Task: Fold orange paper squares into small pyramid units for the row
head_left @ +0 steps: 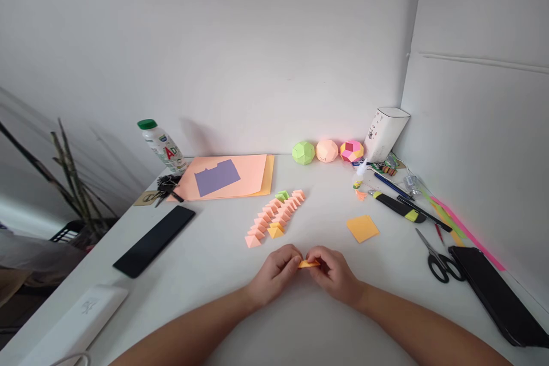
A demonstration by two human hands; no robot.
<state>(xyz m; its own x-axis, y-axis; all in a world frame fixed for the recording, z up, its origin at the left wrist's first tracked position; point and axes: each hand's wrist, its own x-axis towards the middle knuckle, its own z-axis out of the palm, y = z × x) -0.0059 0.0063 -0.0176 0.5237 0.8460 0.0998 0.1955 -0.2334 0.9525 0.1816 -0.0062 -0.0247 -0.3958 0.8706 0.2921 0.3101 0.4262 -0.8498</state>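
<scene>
A small folded piece of orange paper (309,264) is held between both hands, low over the near middle of the table. My left hand (277,274) pinches its left end between thumb and fingers. At the right end, my right hand (337,274) grips it with curled fingers, which partly cover it. Just beyond my left hand stand two slanting rows of folded paper pieces (266,214), mostly peach, with a few green and orange ones. A stack of square orange paper (362,229) lies past my right hand.
Three paper balls (327,151) line the wall near a white box (386,134). Scissors (440,260), a cutter knife (397,206), a glue bottle (359,175) and a black case (500,294) lie right. Left are paper sheets (253,174), a phone (154,241) and a drink bottle (160,146).
</scene>
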